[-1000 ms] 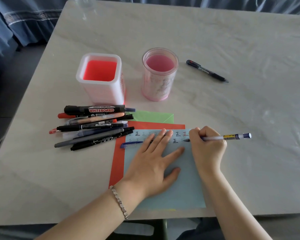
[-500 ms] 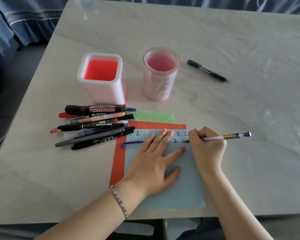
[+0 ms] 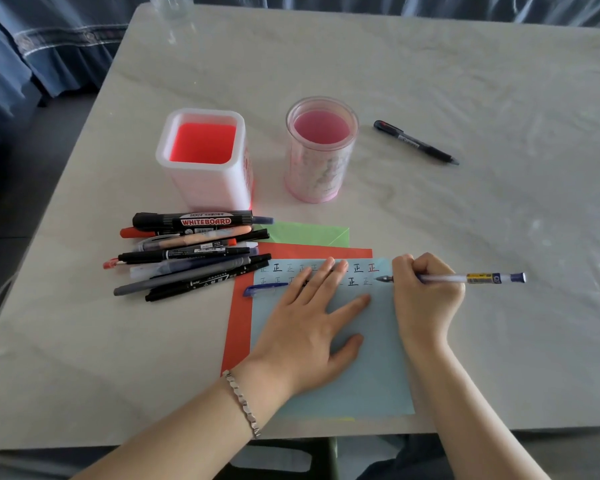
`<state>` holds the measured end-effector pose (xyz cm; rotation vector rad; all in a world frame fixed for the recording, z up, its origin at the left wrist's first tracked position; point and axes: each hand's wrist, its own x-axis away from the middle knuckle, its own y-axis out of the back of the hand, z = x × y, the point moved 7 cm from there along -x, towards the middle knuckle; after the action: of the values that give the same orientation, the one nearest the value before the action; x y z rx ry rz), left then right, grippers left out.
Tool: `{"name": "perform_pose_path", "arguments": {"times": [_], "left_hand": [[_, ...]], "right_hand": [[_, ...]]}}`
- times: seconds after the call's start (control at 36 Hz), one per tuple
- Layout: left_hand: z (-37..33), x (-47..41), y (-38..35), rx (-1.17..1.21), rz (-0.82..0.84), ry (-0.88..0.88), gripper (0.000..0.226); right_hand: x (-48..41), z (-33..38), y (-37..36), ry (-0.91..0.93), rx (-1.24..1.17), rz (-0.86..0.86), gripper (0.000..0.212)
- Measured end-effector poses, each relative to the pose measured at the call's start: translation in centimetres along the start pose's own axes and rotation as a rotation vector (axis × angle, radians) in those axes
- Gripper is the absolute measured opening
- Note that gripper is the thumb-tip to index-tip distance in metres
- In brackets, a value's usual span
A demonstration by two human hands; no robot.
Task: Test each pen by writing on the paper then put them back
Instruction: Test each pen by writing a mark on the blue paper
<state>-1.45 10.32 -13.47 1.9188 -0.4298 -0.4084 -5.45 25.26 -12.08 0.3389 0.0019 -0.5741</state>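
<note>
Right hand point(image 3: 426, 289) is gripping a pen point(image 3: 471, 278), tip marking the second row on the paper point(image 3: 371, 375); left hand point(image 3: 305, 327), fingers straight, is pressing it flat. Testing is seemingly well along; cups point(image 3: 201, 161) are standing empty, the pile point(image 3: 187, 258) lying left, none yet returned.

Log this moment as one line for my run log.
step: pen test | right hand: grips pen, tip at second row of paper | left hand: flat on paper | other pens: piled left of paper
</note>
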Motion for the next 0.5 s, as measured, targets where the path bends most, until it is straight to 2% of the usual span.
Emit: {"name": "perform_pose_path", "arguments": {"times": [0.17, 0.31, 0.42, 0.5], "left_hand": [[0.0, 0.0, -0.1, 0.016, -0.009, -0.008, 0.046], [0.3, 0.6, 1.9, 0.123, -0.237, -0.037, 0.036], [2.3, 1.8, 4.2, 0.056, -0.398, 0.111, 0.028], [4.2, 2.7, 5.4, -0.057, -0.412, 0.180, 0.027]], "right_hand": [[0.5, -0.2, 0.9, -0.093, -0.114, 0.000, 0.038], [1.6, -0.3, 1.9, -0.179, -0.126, 0.084, 0.036], [2.5, 0.1, 2.4, -0.202, -0.119, 0.141, 0.037], [3.3, 0.5, 2.5, -0.244, -0.161, 0.196, 0.036]]}}
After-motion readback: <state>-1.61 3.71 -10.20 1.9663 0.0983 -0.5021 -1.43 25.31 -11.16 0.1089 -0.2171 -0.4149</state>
